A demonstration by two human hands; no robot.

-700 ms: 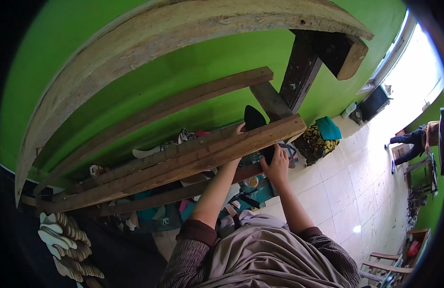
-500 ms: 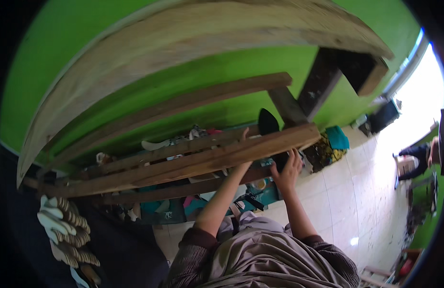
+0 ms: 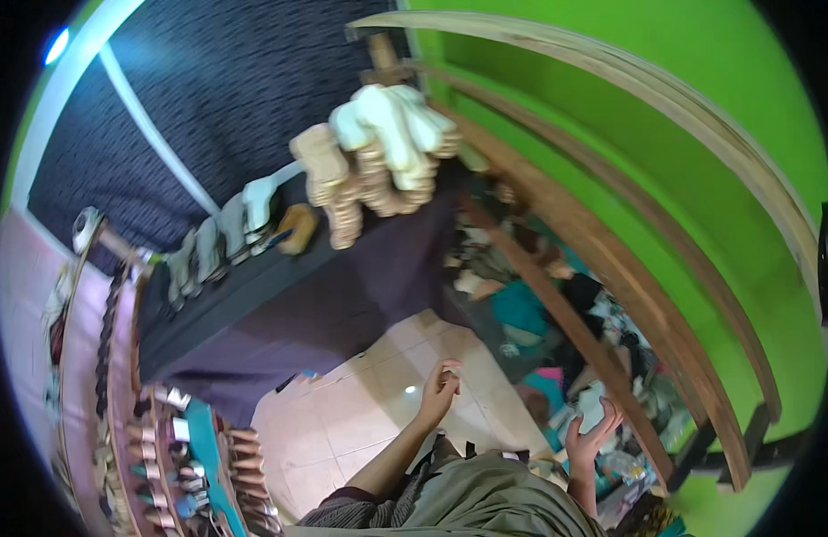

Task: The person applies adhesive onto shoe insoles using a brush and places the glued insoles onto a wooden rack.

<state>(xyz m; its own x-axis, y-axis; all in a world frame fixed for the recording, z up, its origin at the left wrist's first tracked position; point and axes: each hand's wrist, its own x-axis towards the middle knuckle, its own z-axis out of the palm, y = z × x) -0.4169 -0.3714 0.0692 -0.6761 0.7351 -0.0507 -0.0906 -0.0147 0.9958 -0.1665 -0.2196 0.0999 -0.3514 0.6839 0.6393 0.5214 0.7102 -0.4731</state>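
My left hand hangs over the tiled floor in front of my body, empty, with its fingers loosely curled and apart. My right hand is spread with nothing in it, beside the wooden rack on the right. No touch between that hand and the rack's lower rail can be made out. Ahead, stacks of sole-shaped pieces, white ones and tan ones, lie on a table covered with dark cloth.
Grey and white foot-shaped pieces and a tan block line the table's back. At lower left, shelves hold several shoe-like forms. Beneath the rack lie heaped scraps, including teal material. Pale floor tiles stretch between table and rack.
My view has swung left, from the rack to the cloth-covered table. Both hands have left the rack's beam, and the dark sole-shaped piece near them is no longer in sight.
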